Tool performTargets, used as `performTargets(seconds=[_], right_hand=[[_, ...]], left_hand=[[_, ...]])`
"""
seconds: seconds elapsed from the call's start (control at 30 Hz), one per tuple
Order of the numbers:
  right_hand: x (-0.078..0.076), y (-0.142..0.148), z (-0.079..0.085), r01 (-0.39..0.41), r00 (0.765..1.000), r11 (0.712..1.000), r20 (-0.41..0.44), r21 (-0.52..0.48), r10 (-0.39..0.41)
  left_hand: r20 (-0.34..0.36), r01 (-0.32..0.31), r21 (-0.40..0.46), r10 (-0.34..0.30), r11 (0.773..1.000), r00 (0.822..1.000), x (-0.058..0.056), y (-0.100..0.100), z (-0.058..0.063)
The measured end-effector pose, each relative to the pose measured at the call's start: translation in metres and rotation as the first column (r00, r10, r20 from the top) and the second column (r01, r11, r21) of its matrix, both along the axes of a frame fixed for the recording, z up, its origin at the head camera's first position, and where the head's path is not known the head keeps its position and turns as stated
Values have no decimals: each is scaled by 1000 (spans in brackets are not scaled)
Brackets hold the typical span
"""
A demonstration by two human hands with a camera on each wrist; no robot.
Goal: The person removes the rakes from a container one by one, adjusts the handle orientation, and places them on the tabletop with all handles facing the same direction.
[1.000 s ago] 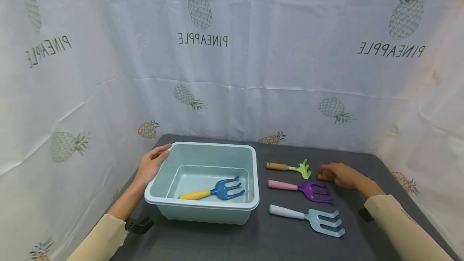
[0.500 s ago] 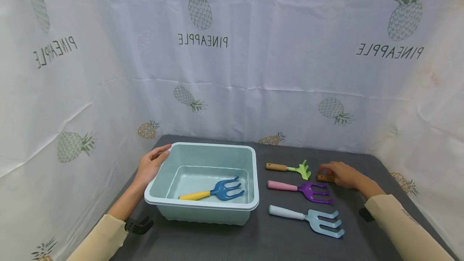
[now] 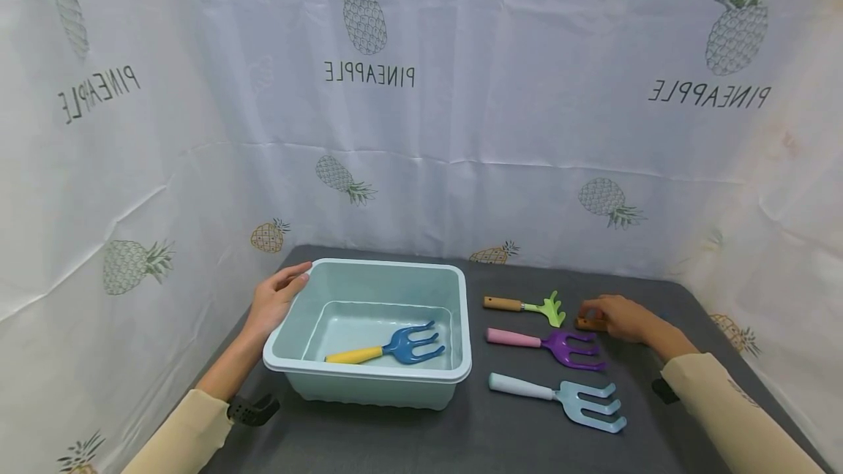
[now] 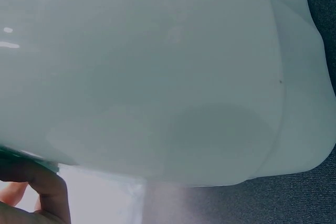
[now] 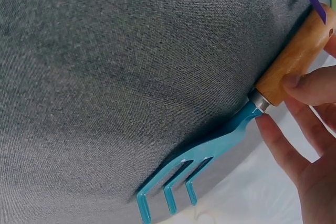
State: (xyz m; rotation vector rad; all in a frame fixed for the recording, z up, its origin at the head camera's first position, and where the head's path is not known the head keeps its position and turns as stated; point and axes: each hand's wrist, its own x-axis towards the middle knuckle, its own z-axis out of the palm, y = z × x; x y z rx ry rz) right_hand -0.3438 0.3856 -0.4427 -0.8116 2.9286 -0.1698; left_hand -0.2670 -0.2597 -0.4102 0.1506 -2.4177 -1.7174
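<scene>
On the left, my left hand (image 3: 271, 304) holds the rim of a pale green plastic tub (image 3: 369, 390). The left wrist view is mostly the tub's outer wall (image 4: 157, 77), with curled fingers at its rim. Inside the tub lies a hand fork (image 3: 403, 344) with blue tines and a yellow handle. At the right, my right hand (image 3: 619, 318) pinches the wooden handle (image 5: 294, 59) of a teal hand fork (image 5: 228, 136) between thumb and fingers. That fork's tines are down by the dark cloth; my hand mostly hides it in the head view.
Left of my right hand lies a small green rake (image 3: 548, 308) with a wooden handle. Nearer are a purple hand fork (image 3: 565, 348) with a pink handle and a pale blue hand fork (image 3: 576, 402). A pineapple-print curtain (image 3: 461, 115) surrounds the dark table (image 3: 474, 445).
</scene>
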Motion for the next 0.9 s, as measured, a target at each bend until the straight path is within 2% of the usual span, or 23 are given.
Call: performTargets(seconds=[0.17, 0.43, 0.6, 0.9], right_hand=[[1, 0, 6, 11, 1000, 1000, 15, 7, -11], [3, -2, 28, -10, 1000, 1000, 15, -3, 10], [4, -6, 42, 17, 999, 999, 37, -28, -16], [9, -24, 77, -38, 999, 996, -20, -79, 36]], left_hand=[[1, 7, 5, -7, 1000, 1000, 0, 0, 0], [11, 2, 0, -2, 1000, 1000, -2, -2, -2], [3, 5, -1, -5, 1000, 1000, -1, -2, -2], [18, -1, -15, 2, 1000, 1000, -3, -2, -2]])
